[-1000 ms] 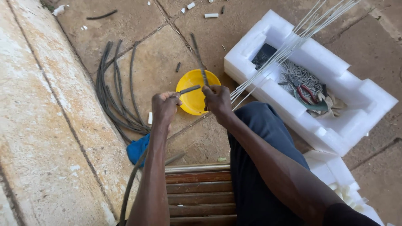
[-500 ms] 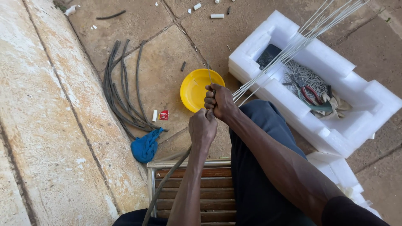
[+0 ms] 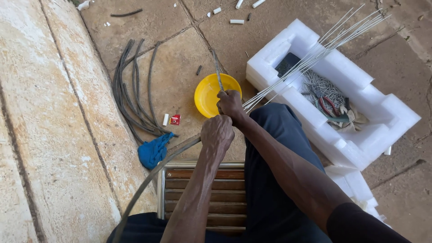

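Right now both fists clamp one dark cable [image 3: 157, 168] — left hand [image 3: 217, 133] low, right hand [image 3: 231, 104] higher — above the yellow bowl [image 3: 208, 96], white foam tray [image 3: 396, 118] alongside.

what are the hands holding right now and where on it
Both hands grip one dark cable. The left hand holds it where it curves back toward the person; the right hand holds it near its stripped end, where thin wires fan out.

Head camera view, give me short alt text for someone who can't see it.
Both hands, left hand and right hand, grip a dark cable above a yellow bowl on stone paving. Thin wires lie across a white foam tray.
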